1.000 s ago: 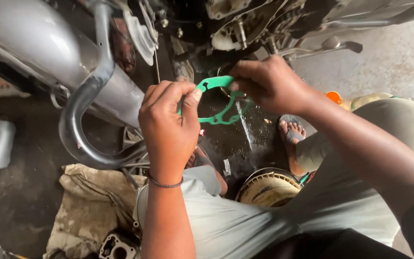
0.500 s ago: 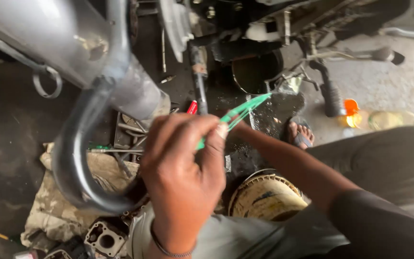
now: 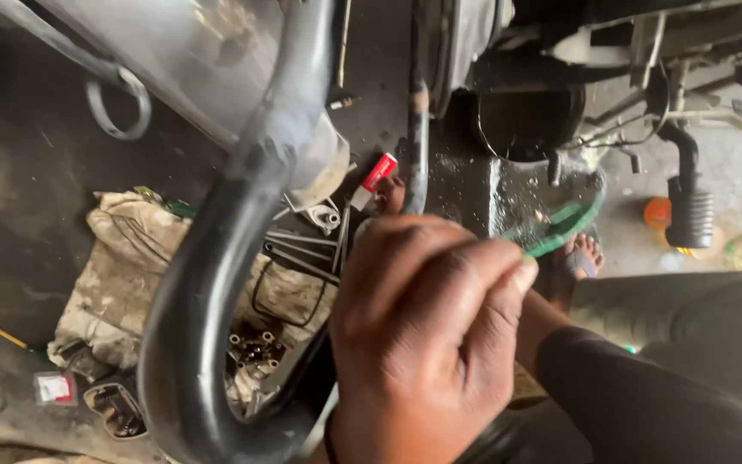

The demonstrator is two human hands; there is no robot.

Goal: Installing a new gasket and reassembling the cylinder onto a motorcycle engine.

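The green gasket (image 3: 564,225) is sitting in the right half of the view, a thin translucent strip reaching from your left fingertips up and to the right, over the wet black metal plate (image 3: 508,193) beneath the engine. Your left hand (image 3: 427,331) is filling the lower middle of the picture, back toward you, with the thumb and forefinger pressing together on the gasket's near end at about the edge of the hand. Your right hand is not showing clearly: only the dark forearm (image 3: 646,395) is crossing from the lower right behind the left hand, so you cannot tell whether that hand is gripping anything.

Just beyond the gasket's far end, bare toes (image 3: 581,253) are resting on the ground, and a black rubber-booted lever (image 3: 689,206) is hanging a little to the right of them. A curved black exhaust pipe (image 3: 208,292) is sweeping down the left side, close to the camera and blurred. Behind it, a dirty cloth (image 3: 122,258) is lying on the floor with long bolts (image 3: 302,249) and small metal sleeves (image 3: 255,348) scattered on it. A red-and-white tube (image 3: 378,174) is lying near the middle, just above your knuckles. A metal ring (image 3: 118,107) is hanging at the upper left.
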